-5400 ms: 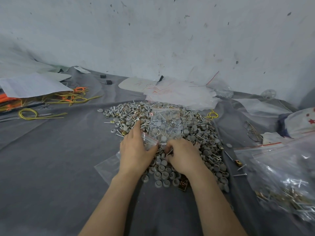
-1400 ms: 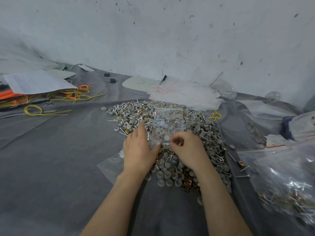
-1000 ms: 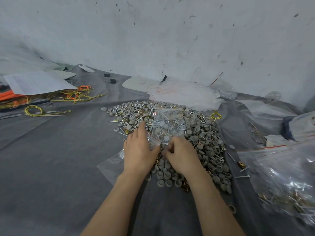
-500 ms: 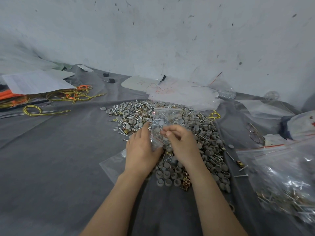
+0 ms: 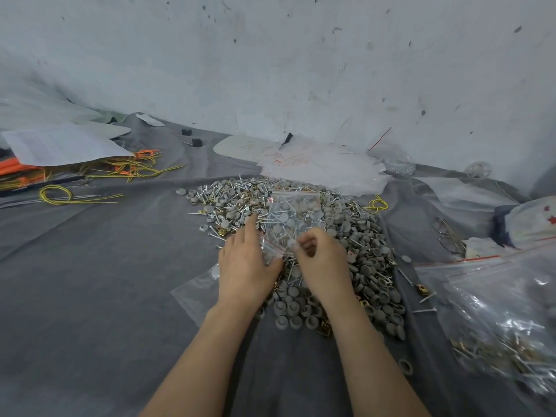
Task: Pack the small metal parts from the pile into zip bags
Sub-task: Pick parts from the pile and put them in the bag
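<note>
A pile of small parts, grey caps, screws and brass clips, lies on the grey cloth. On top of it lies a clear zip bag with a red strip, holding several screws and caps. My left hand grips the bag's near mouth, index finger stretched forward. At that mouth my right hand has curled fingers that pinch a small grey part. A second, empty zip bag lies flat under my left wrist.
Filled zip bags are heaped at the right edge. Loose screws and a clip lie between them and the pile. Yellow and orange wires and paper sheets are at the left, plastic sheets by the wall behind.
My right hand dipped into the pile a second ago, then rose to the bag's mouth with a pinched part. My left hand stayed on the bag's mouth.
</note>
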`<state>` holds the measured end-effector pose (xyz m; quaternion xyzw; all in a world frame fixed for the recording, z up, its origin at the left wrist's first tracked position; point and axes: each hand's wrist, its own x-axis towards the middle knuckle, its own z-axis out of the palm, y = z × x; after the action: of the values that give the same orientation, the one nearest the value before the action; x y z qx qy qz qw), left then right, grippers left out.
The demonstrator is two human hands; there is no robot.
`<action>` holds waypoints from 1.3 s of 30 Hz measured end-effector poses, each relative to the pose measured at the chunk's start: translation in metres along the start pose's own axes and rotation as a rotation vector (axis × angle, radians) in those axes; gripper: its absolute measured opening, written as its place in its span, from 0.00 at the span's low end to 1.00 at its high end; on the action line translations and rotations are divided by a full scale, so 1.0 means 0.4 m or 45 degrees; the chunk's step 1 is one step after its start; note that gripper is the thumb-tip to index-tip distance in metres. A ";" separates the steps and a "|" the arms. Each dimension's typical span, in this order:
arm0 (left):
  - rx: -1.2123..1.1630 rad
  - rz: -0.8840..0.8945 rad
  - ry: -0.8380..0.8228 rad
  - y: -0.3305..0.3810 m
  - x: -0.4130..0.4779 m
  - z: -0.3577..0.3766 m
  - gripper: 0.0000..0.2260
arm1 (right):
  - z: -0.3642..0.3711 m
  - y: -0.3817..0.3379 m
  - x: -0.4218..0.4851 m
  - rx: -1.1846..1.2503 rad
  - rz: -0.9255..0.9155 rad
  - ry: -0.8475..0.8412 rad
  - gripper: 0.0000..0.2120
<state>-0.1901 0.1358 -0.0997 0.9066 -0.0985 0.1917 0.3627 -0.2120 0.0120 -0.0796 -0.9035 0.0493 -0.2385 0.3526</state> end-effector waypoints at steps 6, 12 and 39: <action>0.008 0.052 -0.054 0.005 -0.002 -0.001 0.37 | -0.016 -0.015 0.006 0.508 0.138 0.094 0.07; -0.024 0.104 -0.065 0.006 -0.001 0.000 0.38 | -0.020 -0.035 0.003 0.583 0.027 -0.257 0.10; -0.915 -0.237 0.237 -0.014 0.104 -0.221 0.36 | 0.014 -0.026 -0.020 -0.505 -0.058 -0.319 0.08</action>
<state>-0.1750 0.1997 -0.0273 0.7056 -0.0433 0.1926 0.6806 -0.2172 0.0252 -0.0793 -0.9785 0.0305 -0.1183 0.1661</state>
